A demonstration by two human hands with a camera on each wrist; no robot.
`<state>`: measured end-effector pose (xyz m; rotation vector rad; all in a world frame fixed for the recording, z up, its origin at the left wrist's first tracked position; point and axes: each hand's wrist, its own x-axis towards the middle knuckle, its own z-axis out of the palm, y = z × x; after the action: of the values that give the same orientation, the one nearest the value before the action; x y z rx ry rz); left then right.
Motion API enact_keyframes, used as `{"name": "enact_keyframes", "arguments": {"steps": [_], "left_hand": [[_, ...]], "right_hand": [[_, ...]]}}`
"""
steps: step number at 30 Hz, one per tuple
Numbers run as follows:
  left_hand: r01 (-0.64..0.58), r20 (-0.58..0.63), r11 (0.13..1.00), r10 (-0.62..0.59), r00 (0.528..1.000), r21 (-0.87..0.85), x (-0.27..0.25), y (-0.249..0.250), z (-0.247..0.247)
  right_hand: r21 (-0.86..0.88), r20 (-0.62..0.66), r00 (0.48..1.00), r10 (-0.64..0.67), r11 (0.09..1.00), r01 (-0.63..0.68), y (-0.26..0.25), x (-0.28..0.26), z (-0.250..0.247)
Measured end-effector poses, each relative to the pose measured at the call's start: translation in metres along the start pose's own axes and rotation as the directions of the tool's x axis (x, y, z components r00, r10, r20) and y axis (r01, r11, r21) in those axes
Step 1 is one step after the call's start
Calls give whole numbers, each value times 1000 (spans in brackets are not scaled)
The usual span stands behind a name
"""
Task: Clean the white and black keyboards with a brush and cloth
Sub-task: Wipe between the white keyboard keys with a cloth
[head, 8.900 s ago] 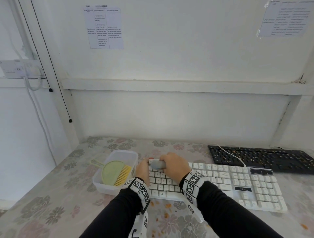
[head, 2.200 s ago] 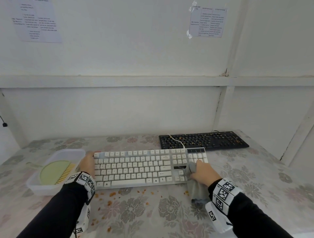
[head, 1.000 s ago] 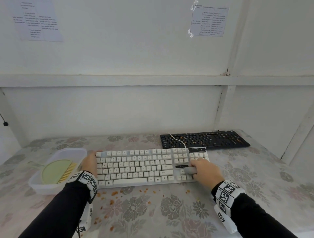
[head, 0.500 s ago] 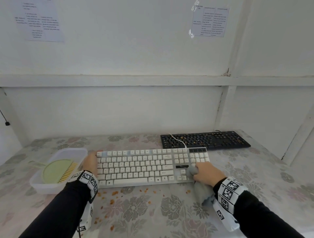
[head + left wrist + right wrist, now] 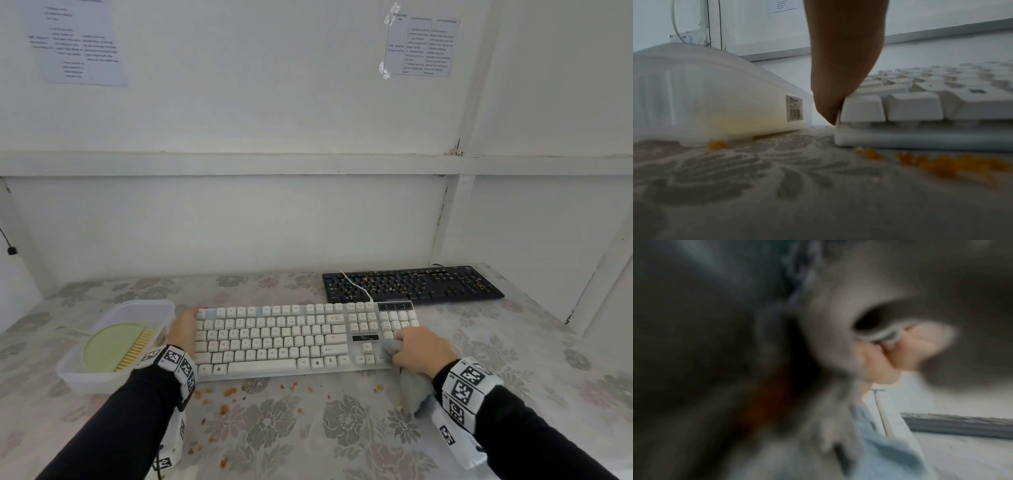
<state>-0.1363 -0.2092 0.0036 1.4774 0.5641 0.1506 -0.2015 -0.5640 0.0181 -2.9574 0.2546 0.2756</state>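
On the white keyboard [image 5: 301, 339], the right hand [image 5: 423, 351], gripping a grey cloth [image 5: 409, 387], has slid back from the edge onto the numpad. Left hand [image 5: 183, 330] still braces the end, fingers straight; wiping looks nearly done

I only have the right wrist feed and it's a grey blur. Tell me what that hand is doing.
Observer: The right hand grips a grey cloth at the number-pad end of the white keyboard.
Operator: Report the other hand.
Observer: The left hand rests against the keyboard's left end, beside a clear plastic tub.
Operator: Locate the brush.
Observer: A green brush lies inside that tub.
Operator: Check the black keyboard.
Observer: The black keyboard sits behind, untouched, with orange crumbs among its keys.
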Motion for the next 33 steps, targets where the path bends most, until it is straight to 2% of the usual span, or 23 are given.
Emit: {"name": "enact_keyframes", "arguments": {"steps": [3, 6, 8, 11, 14, 17, 18, 24, 28, 33], "left_hand": [[6, 5, 1000, -6, 1000, 10, -3, 2, -1], [-12, 4, 999, 12, 1000, 41, -11, 6, -1], [-23, 10, 998, 22, 1000, 60, -14, 6, 0], [-36, 16, 998, 35, 999, 56, -13, 6, 0], [-26, 33, 998, 25, 999, 48, -12, 7, 2], [-24, 27, 999, 23, 999, 34, -9, 6, 2], [-22, 23, 999, 21, 1000, 30, -8, 5, 2], [-9, 15, 1000, 9, 1000, 5, -3, 2, 2], [-5, 9, 1000, 5, 1000, -6, -1, 0, 3], [14, 23, 999, -13, 1000, -33, 1, 0, 2]], "right_hand": [[13, -65, 997, 39, 999, -38, 7, 2, -8], [178, -274, 962, -14, 982, 65, 12, 12, -16], [269, -330, 944, 13, 960, 81, 9, 18, -15], [287, -236, 971, 31, 957, 39, 5, 22, -3], [185, -174, 984, 47, 983, -15, 8, 18, 6], [87, -24, 996, 87, 993, -85, 14, 10, 3], [86, -13, 996, 94, 992, -92, 16, 8, -1], [277, -205, 977, 54, 961, 5, 19, 18, -29], [401, -194, 975, 106, 916, -20, 13, 23, -23], [248, -175, 983, 58, 969, -13, 15, 23, -6]]}}
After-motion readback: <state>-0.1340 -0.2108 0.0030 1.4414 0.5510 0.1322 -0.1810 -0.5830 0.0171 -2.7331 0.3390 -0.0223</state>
